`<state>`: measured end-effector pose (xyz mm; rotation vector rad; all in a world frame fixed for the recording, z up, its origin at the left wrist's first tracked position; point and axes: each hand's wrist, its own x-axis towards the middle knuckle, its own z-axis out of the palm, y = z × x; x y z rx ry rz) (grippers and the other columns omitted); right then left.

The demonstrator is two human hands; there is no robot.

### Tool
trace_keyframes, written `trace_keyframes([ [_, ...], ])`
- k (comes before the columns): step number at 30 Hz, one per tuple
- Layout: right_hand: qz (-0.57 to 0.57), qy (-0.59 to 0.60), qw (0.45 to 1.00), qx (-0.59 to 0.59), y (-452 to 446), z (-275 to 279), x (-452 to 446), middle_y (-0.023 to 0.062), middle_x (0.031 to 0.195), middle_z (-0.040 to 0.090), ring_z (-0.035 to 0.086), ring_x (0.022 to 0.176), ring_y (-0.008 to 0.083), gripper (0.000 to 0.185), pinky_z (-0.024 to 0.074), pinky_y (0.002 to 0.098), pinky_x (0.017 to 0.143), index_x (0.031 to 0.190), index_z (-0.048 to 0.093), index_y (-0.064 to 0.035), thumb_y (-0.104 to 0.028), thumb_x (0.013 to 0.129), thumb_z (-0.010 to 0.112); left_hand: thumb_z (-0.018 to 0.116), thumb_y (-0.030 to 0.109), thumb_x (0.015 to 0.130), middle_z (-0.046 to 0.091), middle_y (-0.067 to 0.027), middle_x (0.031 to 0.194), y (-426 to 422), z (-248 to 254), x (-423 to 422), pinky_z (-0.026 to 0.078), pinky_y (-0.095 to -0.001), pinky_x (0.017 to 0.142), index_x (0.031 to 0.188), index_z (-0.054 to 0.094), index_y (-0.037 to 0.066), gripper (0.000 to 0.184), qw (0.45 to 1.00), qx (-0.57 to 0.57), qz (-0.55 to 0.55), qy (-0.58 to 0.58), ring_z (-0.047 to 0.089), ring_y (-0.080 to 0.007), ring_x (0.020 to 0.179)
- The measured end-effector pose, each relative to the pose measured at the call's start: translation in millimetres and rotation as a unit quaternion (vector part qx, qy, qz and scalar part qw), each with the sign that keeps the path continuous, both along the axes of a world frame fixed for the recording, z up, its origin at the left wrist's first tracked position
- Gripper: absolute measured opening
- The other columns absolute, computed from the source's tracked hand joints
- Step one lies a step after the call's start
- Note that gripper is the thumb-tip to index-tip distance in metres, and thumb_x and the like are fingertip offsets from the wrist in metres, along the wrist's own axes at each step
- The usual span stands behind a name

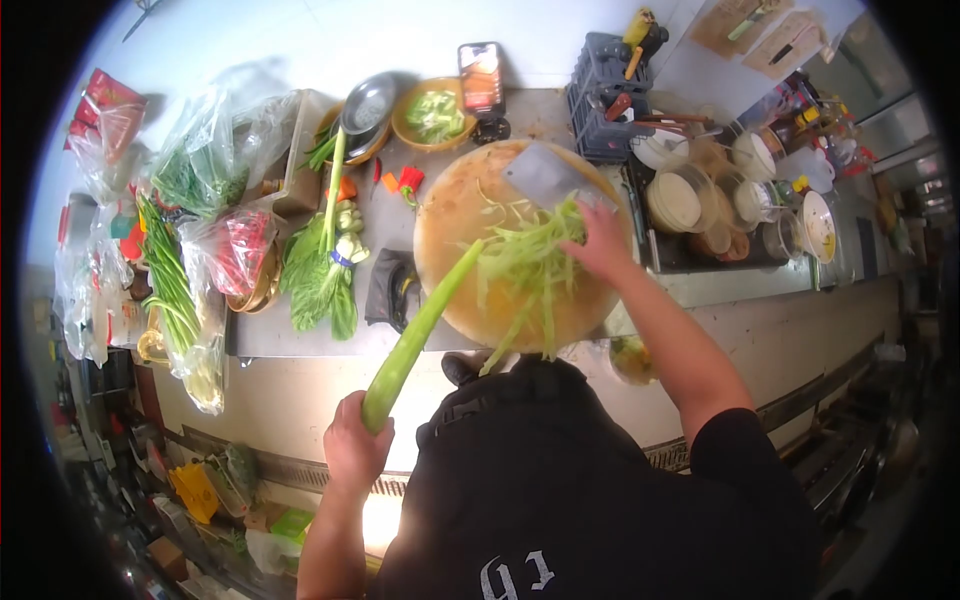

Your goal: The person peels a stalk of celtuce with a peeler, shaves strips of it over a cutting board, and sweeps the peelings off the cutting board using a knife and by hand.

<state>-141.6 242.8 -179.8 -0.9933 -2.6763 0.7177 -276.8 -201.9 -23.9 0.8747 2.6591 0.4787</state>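
Observation:
A long, pale green peeled stalk (415,345) is gripped at its thick lower end by my left hand (357,442); its thin tip reaches over the round wooden board (450,205). On the board lies a loose pile of thin green peelings (535,255), some hanging past the near edge. My right hand (598,240) is closed at the right side of this pile, with peelings at its fingers. Just behind the pile, a cleaver (545,172) lies flat on the board, its handle hidden or hard to make out.
Left of the board are leafy greens (310,270), a red pepper (410,181), a black pouch (388,290) and bagged vegetables (200,165). A bowl (405,120) and an upright phone (482,80) stand behind. To the right are a grey rack (598,100) and containers (675,200).

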Motion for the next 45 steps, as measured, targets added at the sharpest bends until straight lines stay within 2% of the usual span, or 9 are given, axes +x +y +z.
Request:
trace_keyframes([
  [2, 0.011, -0.042, 0.998, -0.035, -6.9, -0.4, -15.6, 0.0236, 0.153, 0.032, 0.032, 0.141, 0.0424, 0.092, 0.0294, 0.0477, 0.114, 0.148, 0.040, -0.0110, -0.052, 0.074, 0.077, 0.078, 0.013, 0.070, 0.065, -0.0164, 0.095, 0.9, 1.9, 0.4, 0.052, -0.0457, 0.075, 0.110, 0.057, 0.006, 0.046, 1.000, 0.000, 0.006, -0.004, 0.064, -0.0393, 0.087],
  [4, 0.144, -0.153, 0.978, -0.007, -18.7, 2.8, -31.1, 0.0224, 0.159, 0.020, 0.022, 0.145, 0.0466, 0.109, 0.0262, 0.0540, 0.115, 0.153, 0.032, -0.0190, -0.062, 0.065, 0.080, 0.078, 0.013, 0.070, 0.065, -0.0168, 0.096, 0.5, 2.9, -0.6, 0.052, -0.0456, 0.075, 0.111, 0.057, 0.006, 0.046, 1.000, 0.005, 0.003, 0.002, 0.064, -0.0393, 0.087],
  [10, 0.269, -0.263, 0.926, 0.014, -58.2, 33.2, -65.8, 0.0183, 0.163, 0.007, 0.015, 0.145, 0.0522, 0.126, 0.0275, 0.0634, 0.112, 0.155, 0.025, -0.0317, -0.054, 0.051, 0.091, 0.078, 0.014, 0.070, 0.066, -0.0172, 0.095, -7.8, -0.6, -2.1, 0.052, -0.0453, 0.075, 0.111, 0.057, 0.006, 0.047, 1.000, 0.009, 0.019, -0.011, 0.064, -0.0392, 0.087],
  [23, 0.340, -0.401, 0.850, 0.022, -63.2, 32.8, -54.8, 0.0155, 0.163, 0.009, 0.018, 0.145, 0.0485, 0.124, 0.0395, 0.0600, 0.107, 0.154, 0.026, -0.0296, -0.037, 0.051, 0.095, 0.074, 0.016, 0.073, 0.064, -0.0143, 0.096, -21.9, -5.2, -17.6, 0.053, -0.0462, 0.072, 0.111, 0.056, 0.006, 0.043, 1.000, 0.014, -0.002, -0.003, 0.064, -0.0386, 0.084],
  [32, 0.283, -0.283, 0.915, 0.042, -78.0, 20.6, -57.9, 0.0158, 0.150, 0.033, 0.034, 0.136, 0.0452, 0.084, 0.0486, 0.0522, 0.100, 0.141, 0.045, -0.0233, -0.023, 0.067, 0.084, 0.076, 0.017, 0.073, 0.064, -0.0153, 0.095, -24.2, -10.6, -22.1, 0.053, -0.0474, 0.071, 0.111, 0.056, 0.006, 0.045, 0.999, 0.033, -0.021, 0.005, 0.064, -0.0396, 0.081],
  [34, 0.247, -0.235, 0.938, 0.061, -81.6, 13.9, -59.5, 0.0164, 0.135, 0.046, 0.045, 0.125, 0.0427, 0.053, 0.0511, 0.0478, 0.096, 0.123, 0.059, -0.0175, -0.016, 0.073, 0.076, 0.076, 0.016, 0.073, 0.065, -0.0155, 0.095, -25.6, -11.2, -21.9, 0.053, -0.0475, 0.070, 0.111, 0.056, 0.006, 0.045, 0.999, 0.039, -0.021, 0.004, 0.064, -0.0398, 0.080],
  [37, 0.207, -0.169, 0.958, 0.105, -74.0, -32.7, -58.8, 0.0150, 0.124, 0.053, 0.051, 0.117, 0.0410, 0.033, 0.0521, 0.0473, 0.092, 0.108, 0.066, -0.0131, -0.007, 0.075, 0.068, 0.076, 0.016, 0.073, 0.065, -0.0157, 0.095, -26.3, -10.6, -21.1, 0.053, -0.0474, 0.070, 0.111, 0.056, 0.006, 0.044, 0.999, 0.037, -0.023, 0.006, 0.064, -0.0400, 0.080],
  [42, 0.140, -0.128, 0.981, 0.047, -58.9, -49.1, -52.4, 0.0131, 0.114, 0.059, 0.056, 0.110, 0.0388, 0.028, 0.0516, 0.0447, 0.088, 0.101, 0.069, -0.0098, -0.002, 0.075, 0.065, 0.076, 0.016, 0.072, 0.065, -0.0159, 0.095, -30.3, -12.9, -21.9, 0.053, -0.0474, 0.070, 0.110, 0.056, 0.006, 0.044, 0.999, 0.042, -0.022, 0.006, 0.064, -0.0400, 0.081],
  [45, 0.047, -0.054, 0.996, -0.054, -61.8, -11.2, -39.9, 0.0134, 0.107, 0.063, 0.059, 0.104, 0.0375, 0.030, 0.0508, 0.0432, 0.086, 0.102, 0.069, -0.0074, -0.005, 0.072, 0.069, 0.077, 0.016, 0.072, 0.065, -0.0158, 0.095, -30.8, -13.9, -25.2, 0.053, -0.0471, 0.072, 0.110, 0.056, 0.005, 0.045, 0.999, 0.041, -0.023, 0.003, 0.064, -0.0397, 0.083],
])
